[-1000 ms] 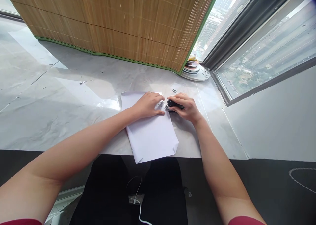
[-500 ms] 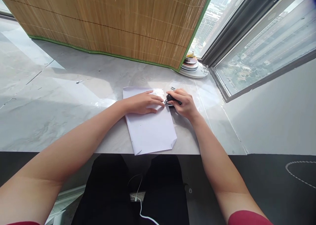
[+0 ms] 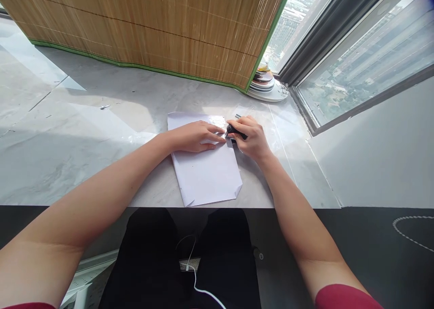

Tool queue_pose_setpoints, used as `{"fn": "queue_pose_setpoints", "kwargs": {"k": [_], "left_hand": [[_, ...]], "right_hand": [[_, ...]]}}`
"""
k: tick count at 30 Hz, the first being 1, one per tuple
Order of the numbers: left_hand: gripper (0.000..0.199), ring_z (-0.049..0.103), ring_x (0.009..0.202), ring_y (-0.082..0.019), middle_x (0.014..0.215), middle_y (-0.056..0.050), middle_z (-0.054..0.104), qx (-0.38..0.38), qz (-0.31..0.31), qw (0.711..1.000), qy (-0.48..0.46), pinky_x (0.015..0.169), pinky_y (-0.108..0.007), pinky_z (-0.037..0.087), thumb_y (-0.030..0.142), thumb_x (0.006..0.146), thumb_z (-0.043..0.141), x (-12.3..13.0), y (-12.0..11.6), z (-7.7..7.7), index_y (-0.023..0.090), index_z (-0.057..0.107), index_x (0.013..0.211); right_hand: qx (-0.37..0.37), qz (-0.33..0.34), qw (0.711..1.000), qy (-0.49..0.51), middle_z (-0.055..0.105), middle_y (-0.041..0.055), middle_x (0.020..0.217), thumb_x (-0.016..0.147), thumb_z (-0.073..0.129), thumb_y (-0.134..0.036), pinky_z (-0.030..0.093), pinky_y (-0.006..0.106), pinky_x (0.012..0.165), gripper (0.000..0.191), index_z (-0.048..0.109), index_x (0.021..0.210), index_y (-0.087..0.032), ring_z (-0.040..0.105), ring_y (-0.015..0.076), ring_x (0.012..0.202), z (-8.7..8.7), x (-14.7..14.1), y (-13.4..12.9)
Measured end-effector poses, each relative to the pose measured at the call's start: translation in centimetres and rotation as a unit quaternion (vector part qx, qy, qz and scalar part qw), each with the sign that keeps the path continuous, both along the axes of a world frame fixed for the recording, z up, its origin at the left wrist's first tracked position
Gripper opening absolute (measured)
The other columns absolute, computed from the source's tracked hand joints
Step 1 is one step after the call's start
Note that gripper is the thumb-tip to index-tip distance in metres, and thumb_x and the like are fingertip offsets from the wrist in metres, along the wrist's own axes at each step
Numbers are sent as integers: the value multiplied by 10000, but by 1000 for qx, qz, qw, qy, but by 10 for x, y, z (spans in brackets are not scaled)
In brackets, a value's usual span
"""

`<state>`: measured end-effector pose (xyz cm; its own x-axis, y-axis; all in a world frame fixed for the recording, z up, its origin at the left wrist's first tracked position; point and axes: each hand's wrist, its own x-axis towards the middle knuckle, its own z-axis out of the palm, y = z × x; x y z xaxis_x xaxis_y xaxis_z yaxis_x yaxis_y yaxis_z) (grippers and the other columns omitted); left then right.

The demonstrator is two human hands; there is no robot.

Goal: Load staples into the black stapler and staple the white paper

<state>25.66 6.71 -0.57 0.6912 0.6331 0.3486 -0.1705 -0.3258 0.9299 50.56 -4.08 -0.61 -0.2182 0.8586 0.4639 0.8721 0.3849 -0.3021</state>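
Note:
A white sheet of paper [image 3: 210, 178], with its near corners folded, lies at the near edge of the counter. My left hand [image 3: 196, 136] rests flat across its upper part, fingers stretched out to the right. In my right hand [image 3: 251, 137] is a small black-handled tool [image 3: 238, 132] with a shiny metal tip. That tip meets the right edge of the paper, close to my left fingertips. Fingers cover much of the tool, and its exact kind does not show. A silvery, shiny patch [image 3: 216, 120] lies on the paper just beyond my left fingers.
Beyond the hands hangs a bamboo blind [image 3: 152, 29] with green edging. Stacked plates [image 3: 266, 87] stand in the corner by the window [image 3: 366, 69]. Small scraps [image 3: 105, 107] lie on the grey marbled counter [image 3: 84, 155]. A white cable [image 3: 203, 292] hangs between my knees.
The whole view has shifted slightly, so the counter and paper sit a little higher. Both hands keep nearly the same place on the paper and tool.

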Motion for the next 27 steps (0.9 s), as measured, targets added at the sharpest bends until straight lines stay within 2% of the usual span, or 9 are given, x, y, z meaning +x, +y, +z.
{"fn": "queue_pose_setpoints", "kwargs": {"k": [1,3,6,9,16,20,24,27], "left_hand": [[123,768,863,-227,892,-63,782,28,2,1000,4,881,-365,612,176,817,862,0,0,0,283,820,775],[53,773,932,-224,1006,-71,812,126,-41,990,39,903,-359,613,245,869,850,-1,0,1,290,862,895],[198,764,1032,-213,1205,-77,817,296,-125,941,109,954,-358,602,286,983,752,-2,0,2,315,876,1134],[287,762,1015,-191,1243,-65,810,380,-138,905,136,953,-346,596,270,1056,660,-2,1,2,352,850,1254],[318,764,1013,-194,1264,-76,807,401,-135,894,148,945,-357,599,277,1087,622,-2,4,-1,354,837,1308],[309,765,1020,-191,1305,-68,803,375,-143,904,149,953,-354,594,262,1075,648,-3,4,1,358,843,1294],[348,767,1072,-193,1359,-70,789,378,-150,900,156,971,-346,592,249,1090,616,-3,5,1,357,820,1350],[356,768,1119,-203,1375,-71,785,392,-155,892,162,1004,-359,595,246,1098,597,-3,6,0,360,817,1353]], "right_hand": [[-2,-2,1000,0,729,104,1072,1000,646,-225,506,489,923,401,783,1367,-314,598,329,1002,0,-1,0],[-4,-8,1000,2,730,97,1057,999,637,-226,500,481,913,384,788,1342,-309,594,321,993,1,-2,-1],[-4,-16,1000,-2,734,91,1054,997,620,-230,488,464,893,343,799,1283,-290,585,310,985,3,-4,-2],[-13,-23,999,-23,739,94,1055,982,626,-229,474,456,878,320,806,1242,-275,581,314,993,5,-6,-3],[-43,-53,994,-86,733,80,1057,998,596,-248,392,422,842,253,780,1163,-298,551,311,1010,11,-13,-6],[-59,-48,986,-147,730,91,1060,1002,607,-233,345,416,841,211,771,1127,-272,543,310,1030,14,-17,-6],[-53,-44,982,-177,741,93,1074,1017,598,-223,352,428,865,216,781,1120,-274,544,311,1052,12,-22,-7],[-38,-45,988,-144,751,93,1095,1023,589,-236,397,441,884,264,795,1181,-285,564,315,1043,10,-17,-6]]}}
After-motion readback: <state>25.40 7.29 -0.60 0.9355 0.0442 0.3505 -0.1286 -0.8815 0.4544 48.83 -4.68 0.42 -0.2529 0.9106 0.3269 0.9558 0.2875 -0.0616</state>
